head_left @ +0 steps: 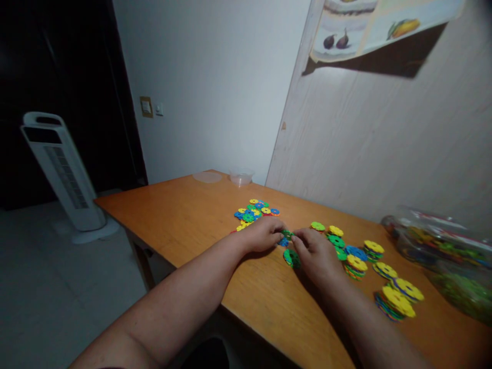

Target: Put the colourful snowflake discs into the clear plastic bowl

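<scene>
Just below frame centre: I pinch a green disc (287, 234) between the fingertips of my left hand (263, 234) and my right hand (317, 254). Blue disc (283, 242) right below it; cannot tell whether my fingers touch that one. Green-topped stack (290, 259) near my right thumb. Loose mixed pile (249, 216) past my left hand. Yellow-topped stacks (398, 301) lower right, on the wooden table (184, 210).
</scene>
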### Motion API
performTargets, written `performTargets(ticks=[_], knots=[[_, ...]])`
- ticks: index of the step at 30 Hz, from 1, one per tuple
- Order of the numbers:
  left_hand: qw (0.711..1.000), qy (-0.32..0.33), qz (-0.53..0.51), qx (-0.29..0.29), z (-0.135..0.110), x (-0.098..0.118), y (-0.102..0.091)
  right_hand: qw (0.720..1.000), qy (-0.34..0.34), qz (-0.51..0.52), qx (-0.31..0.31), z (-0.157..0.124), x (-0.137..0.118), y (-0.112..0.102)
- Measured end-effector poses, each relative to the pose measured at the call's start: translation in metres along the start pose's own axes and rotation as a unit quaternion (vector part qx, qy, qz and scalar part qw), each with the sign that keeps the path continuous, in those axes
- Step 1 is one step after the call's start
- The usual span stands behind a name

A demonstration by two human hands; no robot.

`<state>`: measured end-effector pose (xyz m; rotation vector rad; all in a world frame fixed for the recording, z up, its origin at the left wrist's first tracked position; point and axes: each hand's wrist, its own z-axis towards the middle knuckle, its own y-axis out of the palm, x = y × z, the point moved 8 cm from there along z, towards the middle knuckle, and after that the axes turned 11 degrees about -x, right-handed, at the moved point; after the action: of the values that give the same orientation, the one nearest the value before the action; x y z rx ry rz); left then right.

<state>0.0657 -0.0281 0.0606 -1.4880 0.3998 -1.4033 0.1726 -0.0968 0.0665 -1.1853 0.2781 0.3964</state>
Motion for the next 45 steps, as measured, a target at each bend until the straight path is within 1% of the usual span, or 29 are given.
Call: performTargets(ticks=[2, 4, 8, 12, 15, 18, 21, 24, 27, 32, 36, 42, 45], knots=[[1.000, 0.000, -0.005, 0.012, -0.001, -0.001, -0.002, 1.000, 0.010, -0.007, -0.001, 0.000, 0.002, -0.002], [0.999, -0.018, -0.008, 0.041, -0.002, -0.007, -0.006, 0.999, 0.038, 0.009, -0.008, -0.001, 0.008, -0.004], [0.992, -0.080, 0.007, 0.094, -0.002, -0.029, -0.014, 0.990, 0.104, 0.058, -0.078, -0.003, 0.027, 0.000], [0.983, -0.137, 0.077, 0.100, -0.003, -0.044, -0.017, 0.983, 0.123, 0.058, -0.125, -0.004, 0.039, 0.009], [0.974, -0.152, 0.129, 0.106, -0.006, -0.042, -0.020, 0.979, 0.136, 0.039, -0.147, -0.005, 0.046, 0.017], [0.972, -0.146, 0.162, 0.088, -0.008, -0.032, -0.018, 0.978, 0.142, 0.018, -0.152, -0.006, 0.046, 0.019], [0.976, -0.115, 0.176, 0.051, -0.006, -0.021, -0.010, 0.977, 0.145, 0.004, -0.156, -0.007, 0.039, 0.016], [0.979, -0.078, 0.187, 0.021, -0.004, -0.012, 0.000, 0.973, 0.140, 0.000, -0.183, -0.010, 0.028, 0.016], [0.976, -0.065, 0.207, 0.009, -0.002, -0.008, 0.007, 0.970, 0.129, -0.021, -0.203, -0.012, 0.019, 0.018], [0.969, -0.082, 0.234, -0.005, 0.002, -0.009, 0.012, 0.968, 0.115, -0.058, -0.214, -0.012, 0.013, 0.021], [0.969, -0.093, 0.230, 0.000, 0.005, -0.012, 0.012, 0.967, 0.114, -0.072, -0.215, -0.012, 0.009, 0.021], [0.975, -0.150, 0.166, -0.014, 0.011, -0.024, 0.012, 0.966, 0.130, -0.080, -0.211, -0.013, 0.008, 0.021], [0.976, -0.166, 0.137, -0.027, 0.012, -0.025, 0.014, 0.963, 0.139, -0.089, -0.212, -0.013, 0.011, 0.022]])
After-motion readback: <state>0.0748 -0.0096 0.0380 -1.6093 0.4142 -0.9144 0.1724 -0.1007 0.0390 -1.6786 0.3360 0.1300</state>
